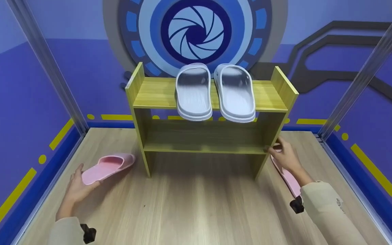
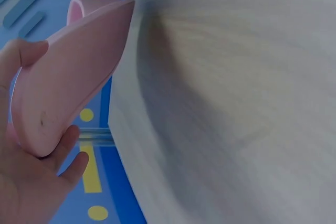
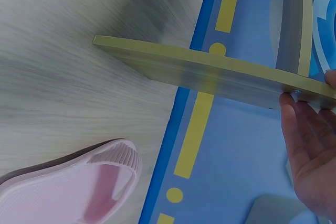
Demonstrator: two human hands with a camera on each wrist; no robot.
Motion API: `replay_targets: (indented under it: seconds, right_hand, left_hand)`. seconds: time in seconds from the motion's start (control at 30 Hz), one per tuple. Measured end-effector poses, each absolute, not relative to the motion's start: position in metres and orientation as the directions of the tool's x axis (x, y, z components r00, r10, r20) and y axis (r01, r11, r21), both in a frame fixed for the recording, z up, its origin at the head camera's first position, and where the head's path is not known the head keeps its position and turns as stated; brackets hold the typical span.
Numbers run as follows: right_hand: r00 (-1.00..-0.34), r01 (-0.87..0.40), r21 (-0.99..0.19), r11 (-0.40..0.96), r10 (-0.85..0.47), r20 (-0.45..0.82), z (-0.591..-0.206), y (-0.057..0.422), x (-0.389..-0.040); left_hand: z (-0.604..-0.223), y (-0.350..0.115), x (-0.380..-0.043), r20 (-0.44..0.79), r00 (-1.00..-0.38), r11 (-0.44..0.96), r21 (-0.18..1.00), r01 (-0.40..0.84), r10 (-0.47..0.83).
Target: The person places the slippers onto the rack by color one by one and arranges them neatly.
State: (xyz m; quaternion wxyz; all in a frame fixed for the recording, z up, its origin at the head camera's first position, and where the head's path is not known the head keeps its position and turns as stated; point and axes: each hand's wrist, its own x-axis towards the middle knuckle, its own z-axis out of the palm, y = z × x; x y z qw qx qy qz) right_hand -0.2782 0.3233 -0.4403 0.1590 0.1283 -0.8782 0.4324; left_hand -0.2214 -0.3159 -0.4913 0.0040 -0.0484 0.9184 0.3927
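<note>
A pink slipper (image 1: 95, 173) is held by the heel in my left hand (image 1: 78, 188), raised off the wooden surface. The left wrist view shows its sole (image 2: 73, 72), with the thumb on one edge and fingers on the other. A two-tier wooden shoe rack (image 1: 199, 144) stands in the middle. My right hand (image 1: 287, 156) pinches its right side panel (image 3: 199, 72), thumb on one face and fingers on the outer one. Below that hand lies a second pink slipper (image 3: 58, 192), partly hidden by the hand in the head view.
Two light grey clogs, the left clog (image 1: 194, 97) and the right clog (image 1: 237, 97), sit on the rack's top shelf with toes toward the back. Blue printed walls (image 1: 80, 78) with metal corner posts (image 1: 46, 61) enclose the wooden table (image 1: 182, 211).
</note>
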Motion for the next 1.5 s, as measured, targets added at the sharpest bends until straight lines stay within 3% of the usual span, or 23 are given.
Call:
replay_targets:
  seconds: [0.67, 1.13, 1.5]
  right_hand:
    - [-0.927, -0.333, -0.706, 0.625, -0.081, 0.365, -0.443, 0.324, -0.281]
    - [-0.931, -0.328, -0.707, 0.627, -0.086, 0.355, -0.438, 0.323, -0.279]
    - [-0.942, -0.3, -0.714, 0.633, -0.078, 0.327, -0.44, 0.325, -0.278]
  left_hand:
    - [-0.453, -0.337, -0.201, -0.077, -0.992, 0.614, 0.789, 0.002, 0.102]
    - [-0.446, -0.325, -0.197, -0.14, -0.943, 0.464, 0.885, 0.018, 0.303]
    - [-0.434, -0.284, -0.199, -0.026, -0.913, 0.314, 0.943, 0.113, 0.407]
